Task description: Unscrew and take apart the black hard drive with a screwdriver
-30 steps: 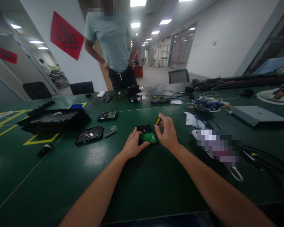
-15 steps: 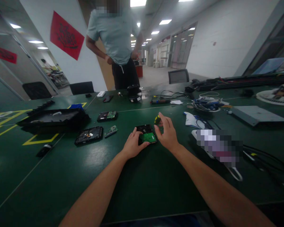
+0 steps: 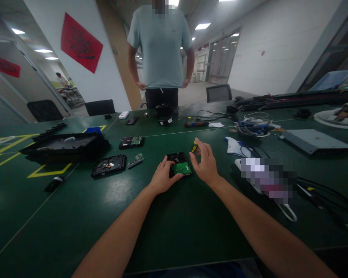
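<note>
On the green table in front of me lies a hard drive [image 3: 182,168] with a green circuit board facing up. My left hand [image 3: 163,177] is closed about its left and near edges, thumb along the near side. Just right of the drive, my right hand [image 3: 204,162] is raised with its fingers curled round a screwdriver [image 3: 194,147] with a yellow and black handle. The tip of the tool cannot be made out. Left of my hands are a loose circuit board [image 3: 136,160], an opened black drive [image 3: 109,166] and another hard drive [image 3: 131,142].
A black tray [image 3: 66,144] stands at the left. At the right are a white power strip [image 3: 249,175], cables, a plastic packet [image 3: 234,147] and a grey metal box [image 3: 316,141]. Across the table stands a person [image 3: 162,50] near a black case [image 3: 164,114].
The yellow and black handle has turned and tilted in my right hand. My left hand stays on the drive. The person opposite has shifted right and now faces the table with both arms lowered.
</note>
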Demonstrator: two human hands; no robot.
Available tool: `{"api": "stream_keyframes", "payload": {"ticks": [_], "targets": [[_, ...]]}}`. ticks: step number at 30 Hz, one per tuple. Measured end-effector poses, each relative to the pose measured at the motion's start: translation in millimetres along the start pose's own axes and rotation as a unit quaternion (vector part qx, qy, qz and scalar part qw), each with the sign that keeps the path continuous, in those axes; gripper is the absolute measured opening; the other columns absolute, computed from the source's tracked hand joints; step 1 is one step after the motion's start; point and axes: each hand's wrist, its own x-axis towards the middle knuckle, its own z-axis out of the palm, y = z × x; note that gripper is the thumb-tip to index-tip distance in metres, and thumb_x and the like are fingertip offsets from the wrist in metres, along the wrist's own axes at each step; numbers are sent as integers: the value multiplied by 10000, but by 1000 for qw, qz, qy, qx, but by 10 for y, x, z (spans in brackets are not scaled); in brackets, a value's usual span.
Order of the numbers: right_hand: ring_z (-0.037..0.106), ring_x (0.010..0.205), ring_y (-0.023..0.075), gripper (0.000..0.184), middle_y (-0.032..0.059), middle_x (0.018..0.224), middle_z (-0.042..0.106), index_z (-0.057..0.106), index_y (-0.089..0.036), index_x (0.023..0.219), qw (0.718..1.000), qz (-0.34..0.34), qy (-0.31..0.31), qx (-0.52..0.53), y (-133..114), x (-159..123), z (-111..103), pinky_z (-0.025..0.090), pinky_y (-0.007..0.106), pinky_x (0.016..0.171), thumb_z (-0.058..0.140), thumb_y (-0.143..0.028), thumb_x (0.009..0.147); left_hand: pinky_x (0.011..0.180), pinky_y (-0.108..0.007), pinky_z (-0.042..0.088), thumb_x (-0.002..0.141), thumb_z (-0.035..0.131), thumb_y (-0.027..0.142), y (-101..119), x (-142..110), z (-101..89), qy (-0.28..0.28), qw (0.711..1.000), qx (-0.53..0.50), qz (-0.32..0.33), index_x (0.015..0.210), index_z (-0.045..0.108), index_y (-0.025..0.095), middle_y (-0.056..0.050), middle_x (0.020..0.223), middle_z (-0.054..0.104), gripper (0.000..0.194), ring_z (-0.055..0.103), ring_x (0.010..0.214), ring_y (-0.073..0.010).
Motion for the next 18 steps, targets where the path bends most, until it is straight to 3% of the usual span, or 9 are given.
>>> {"api": "stream_keyframes", "payload": {"ticks": [18], "targets": [[654, 1090, 274, 617, 150, 1301, 598, 322, -266, 1628, 1000, 9, -9, 2, -3, -3, 9, 632, 492, 918, 487, -258, 1034, 1269, -522, 317, 910, 728, 518, -6, 4, 4, 1, 1000, 6, 2, 1361, 561, 165, -262, 1662, 384, 597, 229, 1625, -342]]}}
